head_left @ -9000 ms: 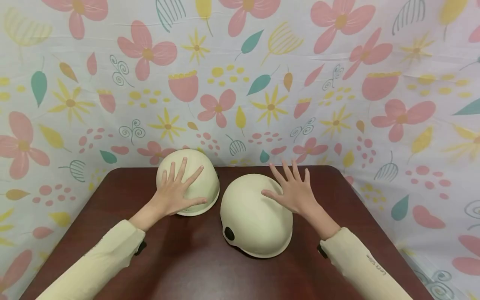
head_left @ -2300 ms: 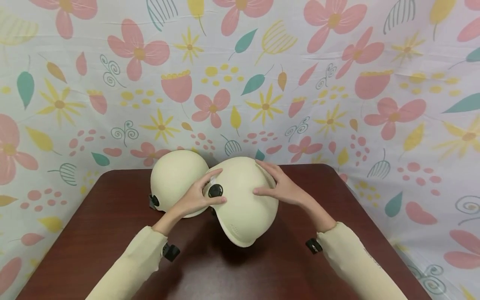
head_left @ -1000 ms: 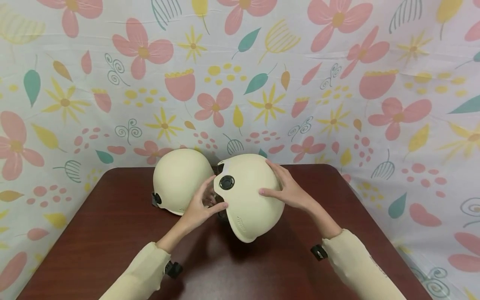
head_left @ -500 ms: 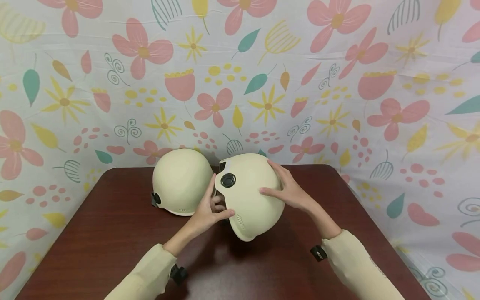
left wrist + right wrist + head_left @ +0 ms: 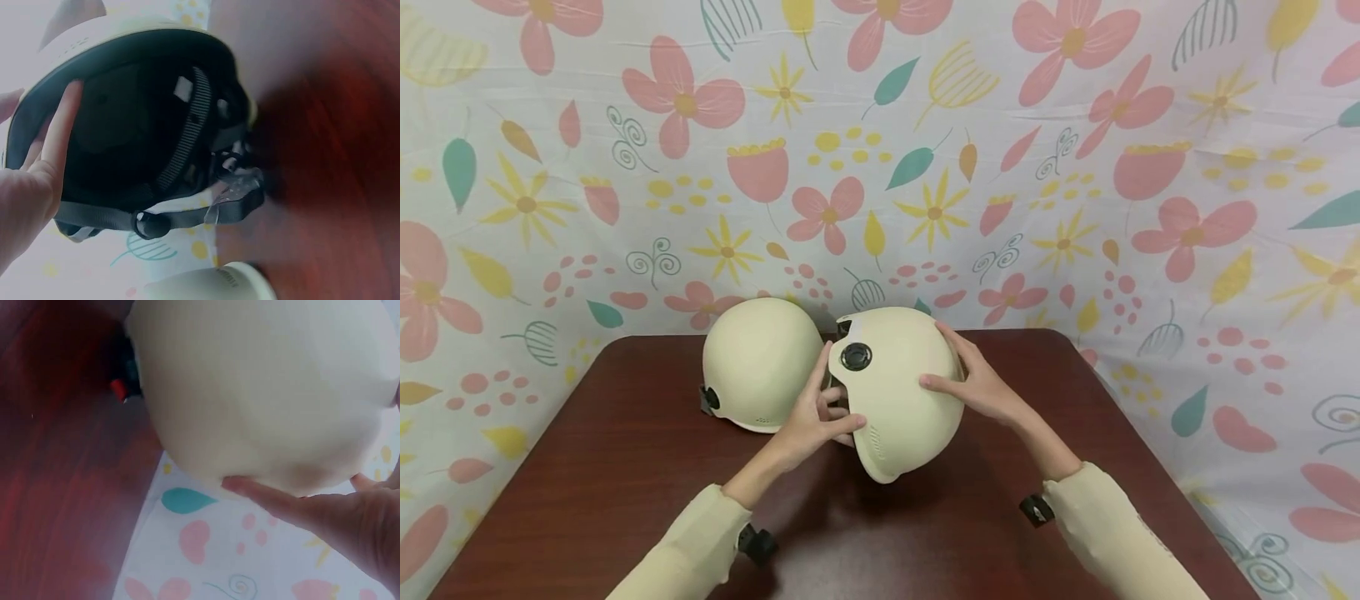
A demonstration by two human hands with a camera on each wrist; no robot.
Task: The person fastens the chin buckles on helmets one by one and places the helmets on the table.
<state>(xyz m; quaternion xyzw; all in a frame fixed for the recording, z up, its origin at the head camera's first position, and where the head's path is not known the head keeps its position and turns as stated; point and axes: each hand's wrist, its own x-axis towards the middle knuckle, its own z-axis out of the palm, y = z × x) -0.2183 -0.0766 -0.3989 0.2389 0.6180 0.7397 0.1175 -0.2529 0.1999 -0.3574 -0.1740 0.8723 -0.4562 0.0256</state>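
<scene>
Fingers of my left hand [image 5: 808, 425] pinch the tilted helmet [image 5: 898, 375] at its rim, thumb outside, fingers inside; my right hand [image 5: 985, 383] spreads round its crown, likely to balance it, opening leftward. It's over the dark table [image 5: 587, 492], can't tell if touching. Second helmet [image 5: 760, 358] sits just beside, floral cloth [image 5: 865, 117] behind.

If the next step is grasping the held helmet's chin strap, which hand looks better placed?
Probably the left hand: its fingers reach inside the opening of the tilted cream helmet, close to the chin strap. The right hand grips the outer shell.
</scene>
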